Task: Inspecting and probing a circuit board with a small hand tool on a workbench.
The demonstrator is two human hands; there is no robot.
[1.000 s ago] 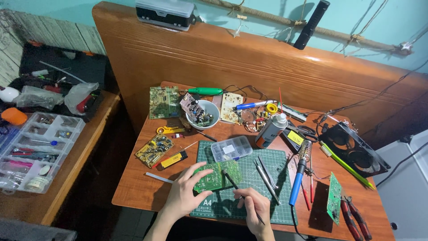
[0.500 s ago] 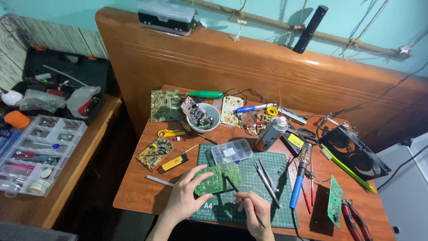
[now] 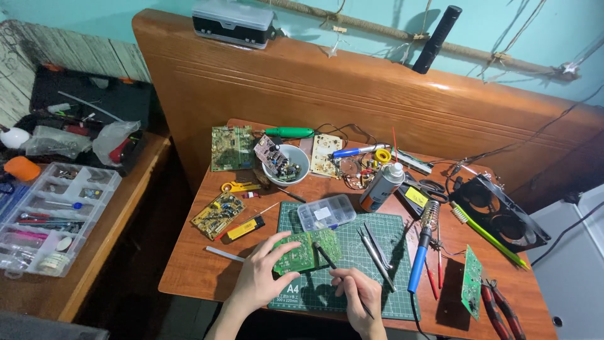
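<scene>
On cluttered wooden table [image 3: 189, 277], left hand [image 3: 261, 277] grip grasping circuit board [image 3: 305, 250], right hand [image 3: 358, 296] grasping probe [image 3: 327, 258].

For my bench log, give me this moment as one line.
left hand: holds green circuit board | right hand: thin dark probe tip on board | under: green cutting mat

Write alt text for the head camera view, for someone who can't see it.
A person's left hand holds a green circuit board over a green cutting mat while the right hand touches a thin dark tool to it. The wooden table around them is crowded with other circuit boards, tweezers, a blue-handled soldering iron, a spray can and a small clear parts box.
</scene>
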